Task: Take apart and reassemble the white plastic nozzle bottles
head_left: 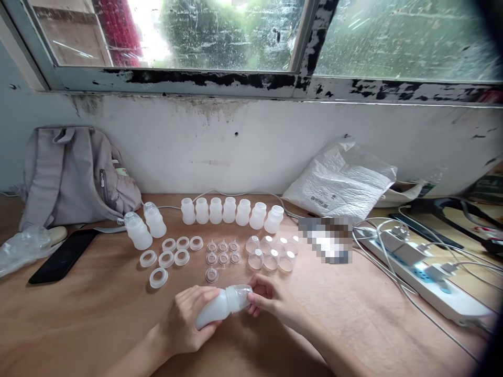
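My left hand (192, 317) is wrapped round the body of a frosted white bottle (215, 309), which lies tilted with its top to the right. The fingers of my right hand (265, 297) pinch the clear cap (240, 297) on the bottle's top. Just beyond are several white rings (158, 278), several clear nipples (212, 275) and several clear domed caps (271, 260), set out in groups. Behind them several open bottles (229, 210) stand upright in a row, and two assembled-looking bottles (137, 231) with clear tops stand to the left.
At the left are a grey backpack (74, 173), a black phone (63, 256) and a crumpled plastic bag (23, 251). A white package (341, 180) leans on the wall. Cables and a power strip (444, 293) lie at the right, near black glasses or straps (444, 209).
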Demonstrator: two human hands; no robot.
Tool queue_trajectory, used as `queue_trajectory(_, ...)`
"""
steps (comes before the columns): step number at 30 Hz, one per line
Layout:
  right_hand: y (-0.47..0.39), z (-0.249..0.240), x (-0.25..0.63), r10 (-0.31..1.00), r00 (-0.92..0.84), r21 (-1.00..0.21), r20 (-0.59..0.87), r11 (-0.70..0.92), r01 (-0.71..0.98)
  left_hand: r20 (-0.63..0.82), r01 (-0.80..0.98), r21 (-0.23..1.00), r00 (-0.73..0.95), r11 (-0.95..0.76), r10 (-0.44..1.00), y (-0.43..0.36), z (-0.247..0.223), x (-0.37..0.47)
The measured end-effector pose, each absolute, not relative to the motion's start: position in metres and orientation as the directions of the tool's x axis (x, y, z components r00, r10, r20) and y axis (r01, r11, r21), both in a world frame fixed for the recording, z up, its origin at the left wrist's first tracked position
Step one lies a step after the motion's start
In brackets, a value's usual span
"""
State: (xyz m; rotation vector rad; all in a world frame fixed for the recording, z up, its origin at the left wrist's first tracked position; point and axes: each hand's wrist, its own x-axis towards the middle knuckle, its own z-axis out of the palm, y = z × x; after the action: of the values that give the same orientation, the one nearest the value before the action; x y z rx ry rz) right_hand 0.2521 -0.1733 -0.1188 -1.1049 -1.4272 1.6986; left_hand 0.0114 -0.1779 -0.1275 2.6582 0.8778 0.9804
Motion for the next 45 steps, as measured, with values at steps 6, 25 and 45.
queue_trajectory(6,-0.174,-0.121,0.247,0.842,-0.48,-0.961,-0.246,-0.276,0.009,0.565,0.416,0.333,0.631,-0.847,0.532,-0.178,-0.131,0.011)
queue_trajectory(25,-0.166,-0.108,0.235,0.911,-0.407,-0.997,-0.07,-0.053,0.051,0.532,0.535,0.359,0.555,-0.764,0.639,-0.181,-0.138,0.013)
queue_trajectory(45,-0.181,-0.059,0.174,0.875,-0.344,-0.893,0.341,0.416,0.172,0.263,0.43,0.806,0.356,-0.407,0.897,-0.195,-0.125,-0.007)
